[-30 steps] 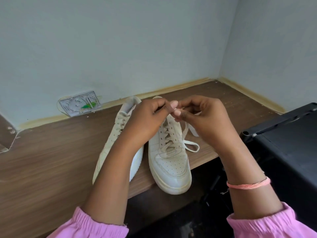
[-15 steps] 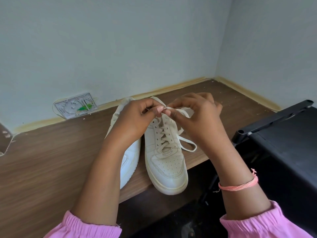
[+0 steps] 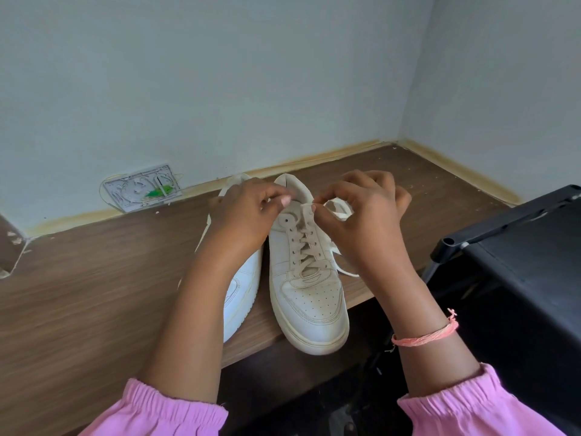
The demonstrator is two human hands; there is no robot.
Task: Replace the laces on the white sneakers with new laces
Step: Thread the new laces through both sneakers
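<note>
Resting on the brown wood-grain desk point(image 3: 78, 309), in the corner where two pale walls meet, are the two white sneakers, side by side and touching, toes toward me. The right sneaker point(image 3: 309, 297) overhangs the desk's front edge with its toe; its upper is off-white leather, perforated over the toe box, on a thick cream sole. Its lace point(image 3: 306, 247) is cream, crossed through the eyelets, and a loose end trails off the sneaker's right side onto the desk. The left sneaker point(image 3: 243, 291) is mostly hidden beneath my left forearm; its lacing cannot be judged. My right hand point(image 3: 361, 221) has its fingers curled, thumb and forefinger pinching the lace at the top eyelets. My left hand point(image 3: 248, 212) is curled at the tongue of the right sneaker; whether it pinches anything, I cannot tell.
</note>
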